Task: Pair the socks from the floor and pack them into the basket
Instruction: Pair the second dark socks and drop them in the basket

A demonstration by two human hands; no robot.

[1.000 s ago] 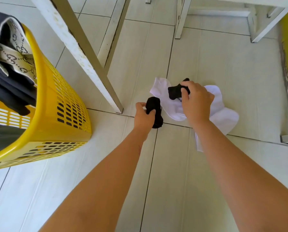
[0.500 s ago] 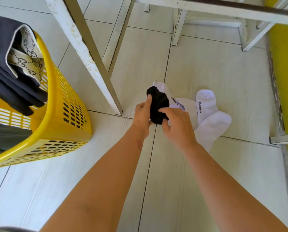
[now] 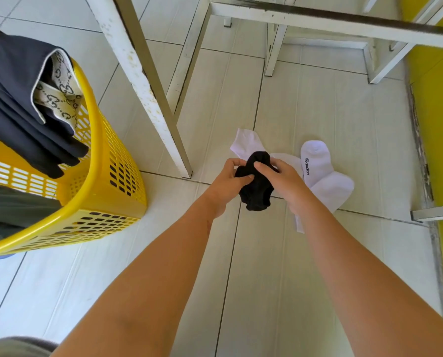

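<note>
Bare pale floor tiles lie open under both forearms. On the left stands the yellow perforated plastic laundry basket, dark folded clothes draped over its rim, and a chipped white metal frame leg slants down between basket and hands. White cotton socks (one printed along its cuff) lie on the tiles just beyond the hands. The left hand and right hand meet above the floor, fingers pinched on the bunched black socks.
</note>
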